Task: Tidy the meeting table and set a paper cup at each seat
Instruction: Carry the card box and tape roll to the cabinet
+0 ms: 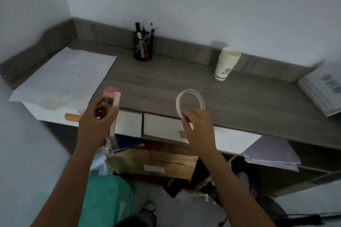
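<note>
A stack of white paper cups (pixel 226 63) stands upside down near the back wall of the grey wooden desk (pixel 166 83). My left hand (pixel 97 121) grips a bundle of small items (pixel 112 101): a pink-topped piece, a white stick and a dark one, held over the desk's front edge. My right hand (pixel 198 127) pinches a thin white ring (pixel 190 102), like a roll of tape, upright above the front edge.
A black mesh pen holder (pixel 143 46) stands at the back. White sheets (pixel 64 81) cover the left end, with a tan cylinder (pixel 72 117) at their front edge. A paper stack (pixel 323 88) lies at right. Two white drawers (pixel 162 129), a cardboard box (pixel 153 162), a green bag (pixel 107 199) below.
</note>
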A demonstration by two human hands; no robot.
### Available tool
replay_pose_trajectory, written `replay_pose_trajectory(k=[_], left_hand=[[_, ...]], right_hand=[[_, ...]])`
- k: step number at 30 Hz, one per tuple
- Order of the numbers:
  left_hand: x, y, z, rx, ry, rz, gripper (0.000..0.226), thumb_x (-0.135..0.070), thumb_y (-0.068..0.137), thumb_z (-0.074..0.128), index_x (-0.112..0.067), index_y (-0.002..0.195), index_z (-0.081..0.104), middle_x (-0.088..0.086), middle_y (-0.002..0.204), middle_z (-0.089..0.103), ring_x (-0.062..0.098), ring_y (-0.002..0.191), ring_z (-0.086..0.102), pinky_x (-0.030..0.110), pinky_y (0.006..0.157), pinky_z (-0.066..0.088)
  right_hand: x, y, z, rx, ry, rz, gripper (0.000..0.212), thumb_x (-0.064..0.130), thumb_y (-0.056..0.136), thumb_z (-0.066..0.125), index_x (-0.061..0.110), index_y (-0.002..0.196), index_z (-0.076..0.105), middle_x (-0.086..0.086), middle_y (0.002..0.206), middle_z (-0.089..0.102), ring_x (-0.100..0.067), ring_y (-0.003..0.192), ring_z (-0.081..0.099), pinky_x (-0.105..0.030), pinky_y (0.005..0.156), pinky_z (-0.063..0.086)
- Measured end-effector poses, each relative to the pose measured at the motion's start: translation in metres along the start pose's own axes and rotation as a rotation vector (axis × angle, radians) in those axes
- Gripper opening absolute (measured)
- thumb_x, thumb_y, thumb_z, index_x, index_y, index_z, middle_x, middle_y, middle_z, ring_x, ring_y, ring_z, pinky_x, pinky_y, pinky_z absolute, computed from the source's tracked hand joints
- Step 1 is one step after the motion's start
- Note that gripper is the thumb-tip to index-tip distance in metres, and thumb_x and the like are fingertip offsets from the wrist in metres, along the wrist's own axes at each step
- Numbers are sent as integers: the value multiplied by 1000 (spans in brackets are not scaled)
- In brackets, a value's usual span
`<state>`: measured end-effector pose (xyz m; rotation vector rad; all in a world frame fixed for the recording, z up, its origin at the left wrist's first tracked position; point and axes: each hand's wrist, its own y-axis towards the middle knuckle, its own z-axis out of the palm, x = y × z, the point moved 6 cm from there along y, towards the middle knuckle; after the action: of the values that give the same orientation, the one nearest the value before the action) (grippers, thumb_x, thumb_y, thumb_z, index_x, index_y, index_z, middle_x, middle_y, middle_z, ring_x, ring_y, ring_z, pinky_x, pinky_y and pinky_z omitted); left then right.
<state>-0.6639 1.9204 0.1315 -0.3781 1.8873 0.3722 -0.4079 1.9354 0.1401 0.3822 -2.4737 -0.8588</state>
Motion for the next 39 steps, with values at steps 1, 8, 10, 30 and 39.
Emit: replay_pose_trajectory(k=[1,8,10,30,39], left_hand=[[-6,22,3,-30,57,42,41,-28,84,62,-14,121,51,1,99,57,21,91,55,37,81,48],[-4,150,58,-12,615,137,61,-52,76,59,-13,122,49,17,109,60,33,97,56,39,81,43],[2,172,78,12,781,112,69,-54,76,58,-12,130,43,21,119,55,38,107,50,41,88,40],[-5,200,119,-88,683,243,58,-46,83,45,-4,123,51,27,140,37,43,128,34,52,105,25],[-2,100,131,256,382,348,45,-30,83,50,0,116,56,22,113,56,33,101,52,40,86,41]], right_hand=[[-3,21,15,28,-4,-44,16,6,72,60,3,86,68,-11,74,65,-16,77,47,-24,62,45],[-28,97,113,231,-99,-171,11,1,63,67,7,72,68,-10,64,58,-28,59,57,-26,47,47],[-37,107,134,277,-130,-151,18,-1,57,76,8,70,68,-10,62,57,-27,59,57,-26,48,46],[-47,160,182,336,-67,61,39,19,73,42,4,103,63,-20,99,66,-36,92,63,-42,70,53],[-74,99,104,292,5,399,56,38,88,47,12,136,36,-21,146,27,-36,135,26,-48,110,22]])
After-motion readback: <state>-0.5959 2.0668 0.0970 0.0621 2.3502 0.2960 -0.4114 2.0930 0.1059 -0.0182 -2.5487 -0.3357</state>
